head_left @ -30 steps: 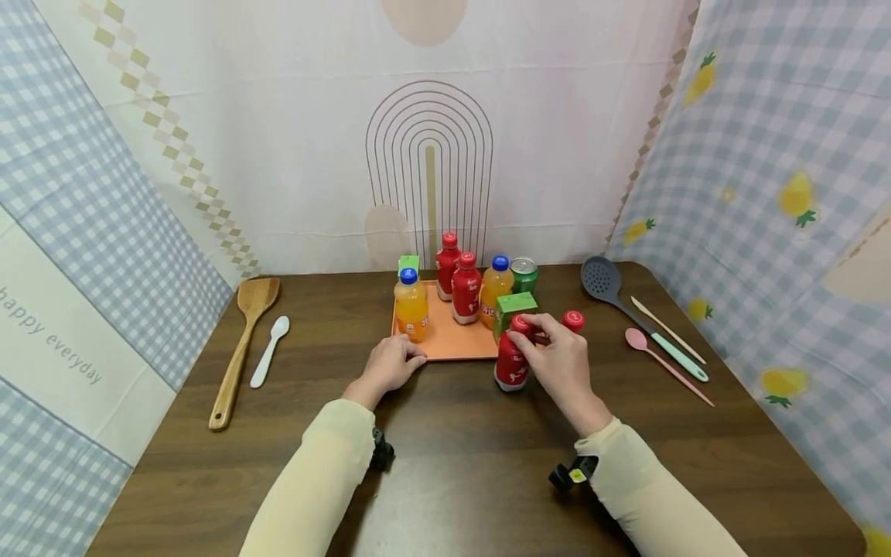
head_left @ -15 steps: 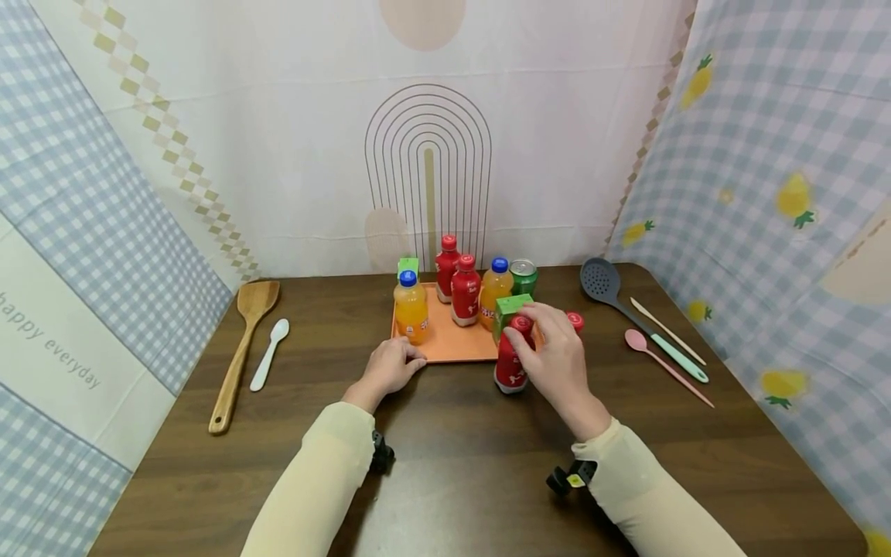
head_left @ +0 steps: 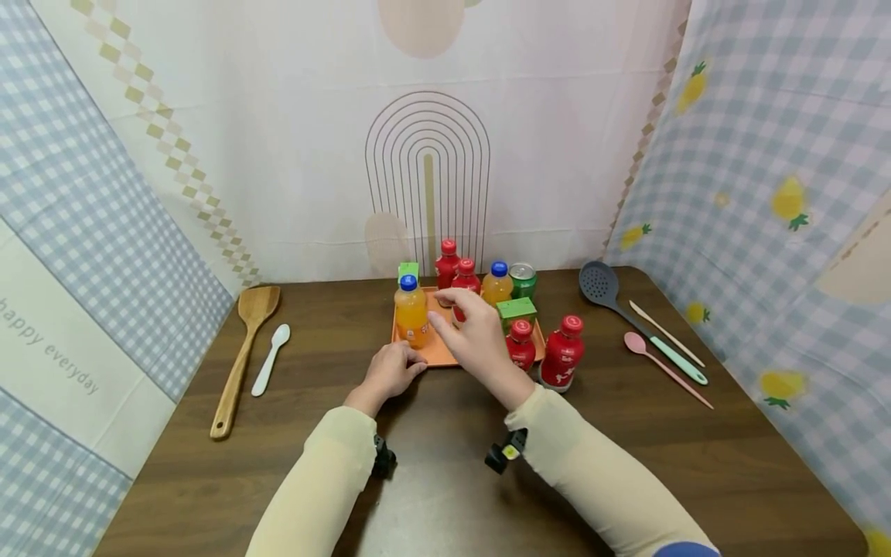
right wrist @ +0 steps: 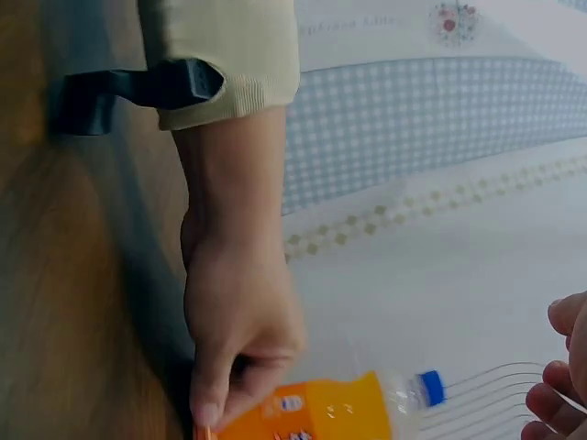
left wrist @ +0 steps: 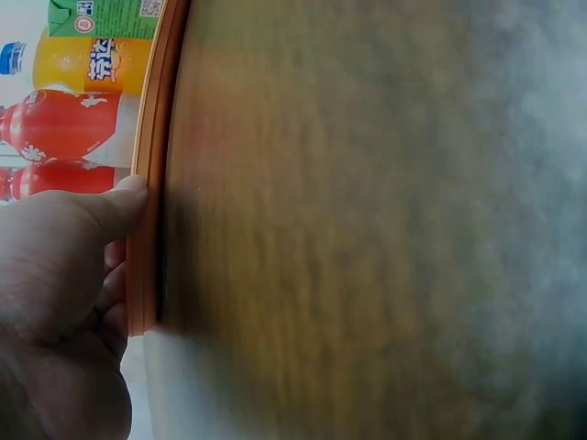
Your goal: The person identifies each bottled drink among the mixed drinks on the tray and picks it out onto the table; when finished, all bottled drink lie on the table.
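The step in hand looks like handling drinks on and around the orange tray (head_left: 440, 356), judging by the reach over it. The left hand (head_left: 390, 370) pinches the tray's near left corner, thumb against the rim. The right hand (head_left: 480, 336) hangs above the tray, its grip fairly wide and holding nothing, thumb and fingers curved apart near the blue-capped orange soda bottle (head_left: 411, 317), which stands upright at the tray's left side. A red bottle (head_left: 465, 288) is partly hidden behind the fingers, so the reach's target is uncertain. Taking the orange soda bottle would call for moving the right hand a little further left and closing around its body, while the left hand steadies the tray.

Half a second ago the right hand was at the near red bottle (head_left: 520, 348); now it has swung left, leaving that bottle by the tray's front, its base hidden by the wrist. The outer red bottle (head_left: 562, 354), then mostly covered, now shows fully upright on the worktop (head_left: 431, 480). The left hand has kept its place
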Motion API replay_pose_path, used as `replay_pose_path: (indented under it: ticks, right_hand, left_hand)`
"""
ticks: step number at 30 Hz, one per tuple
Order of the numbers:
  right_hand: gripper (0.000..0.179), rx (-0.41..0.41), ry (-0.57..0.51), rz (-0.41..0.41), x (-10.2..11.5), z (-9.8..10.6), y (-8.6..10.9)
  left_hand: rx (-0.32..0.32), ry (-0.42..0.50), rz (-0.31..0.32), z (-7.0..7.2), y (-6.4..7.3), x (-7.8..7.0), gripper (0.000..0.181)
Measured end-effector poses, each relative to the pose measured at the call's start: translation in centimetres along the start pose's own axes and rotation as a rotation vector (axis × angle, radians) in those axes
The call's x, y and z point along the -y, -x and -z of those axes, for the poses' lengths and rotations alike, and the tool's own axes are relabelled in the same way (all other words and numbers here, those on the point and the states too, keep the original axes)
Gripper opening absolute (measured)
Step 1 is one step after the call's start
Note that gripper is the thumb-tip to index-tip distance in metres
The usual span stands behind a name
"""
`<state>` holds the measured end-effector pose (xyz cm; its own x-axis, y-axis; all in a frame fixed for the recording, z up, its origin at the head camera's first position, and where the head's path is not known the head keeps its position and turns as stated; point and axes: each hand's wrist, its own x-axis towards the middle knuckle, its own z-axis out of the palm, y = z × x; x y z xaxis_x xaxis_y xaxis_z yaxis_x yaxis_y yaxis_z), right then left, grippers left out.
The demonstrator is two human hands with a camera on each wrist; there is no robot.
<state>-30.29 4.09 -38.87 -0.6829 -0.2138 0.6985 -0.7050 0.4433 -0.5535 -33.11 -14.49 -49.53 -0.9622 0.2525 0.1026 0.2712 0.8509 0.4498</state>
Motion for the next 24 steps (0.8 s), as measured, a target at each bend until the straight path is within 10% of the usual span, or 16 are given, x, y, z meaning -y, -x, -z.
replay_pose_path:
  ticks: [13,24]
  right_hand:
    - [0.038,0.077,0.022,-0.233,-2.9,-7.2,-4.4]
    - [0.043,0.195,-0.058,-0.345,-5.0,-9.0,-4.7]
  left_hand:
    - [-0.036,0.001,-0.060,-0.2,0.2,0.1,0.009]
    - [-0.038,-0.030,-0.062,-0.1,0.1,0.2,0.010]
